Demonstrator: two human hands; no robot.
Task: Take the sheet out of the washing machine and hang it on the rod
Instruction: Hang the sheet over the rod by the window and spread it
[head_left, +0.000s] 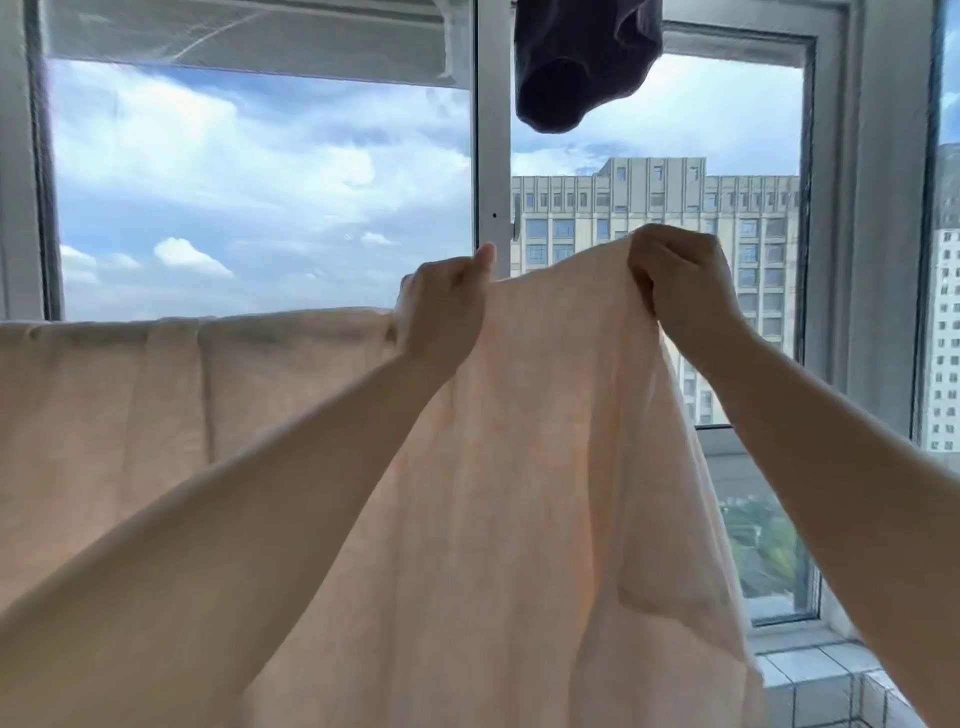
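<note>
A pale peach sheet (545, 467) hangs in front of me before a large window. Its left part is draped over a horizontal line at about mid-height; the rod itself is hidden under the cloth. My left hand (447, 306) grips the sheet's top edge near the centre, thumb up. My right hand (680, 280) grips the raised top edge a little to the right and higher. The cloth between and below my hands falls loosely toward me. The washing machine is out of view.
A dark garment (582, 62) hangs from above, over my hands. A white window frame post (491, 156) runs down the middle behind the sheet. A tiled ledge (810, 670) lies at lower right below the window.
</note>
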